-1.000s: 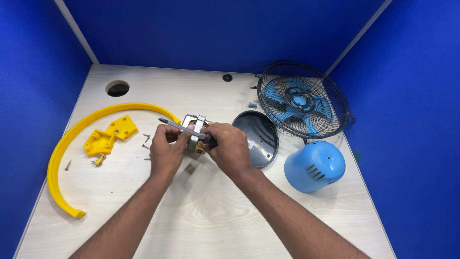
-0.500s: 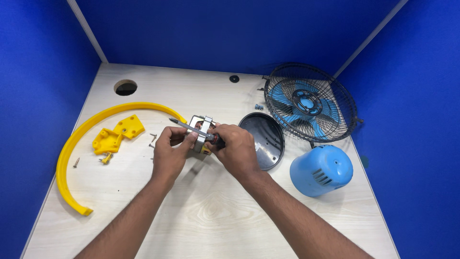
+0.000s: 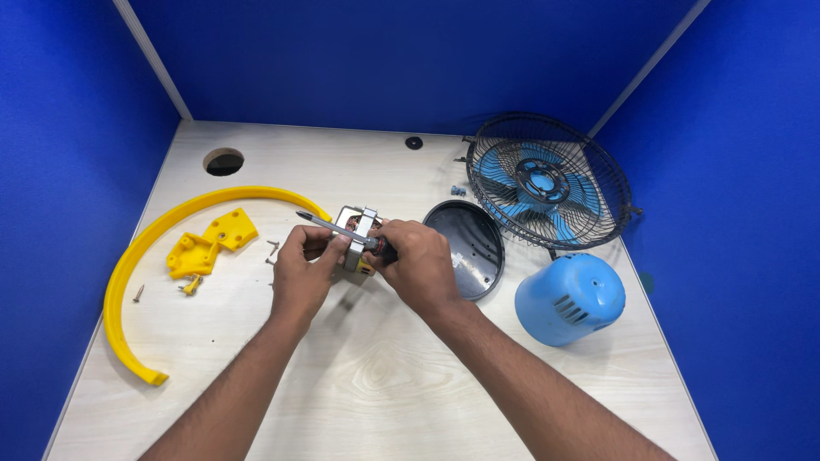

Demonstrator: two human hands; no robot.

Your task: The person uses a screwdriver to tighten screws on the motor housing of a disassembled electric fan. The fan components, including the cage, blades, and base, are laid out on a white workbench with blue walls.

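Motor core (image 3: 357,237), mid-counter beside the dark round cover (image 3: 468,248), remains clasped by the left hand (image 3: 303,269); the right hand (image 3: 418,265), closed on the screwdriver (image 3: 329,225), has barely shifted, so work continues unchanged.

I see no packages, signs or screens on the desk (image 3: 384,401) or the blue partition walls (image 3: 410,60). I cannot make out a label on any part.
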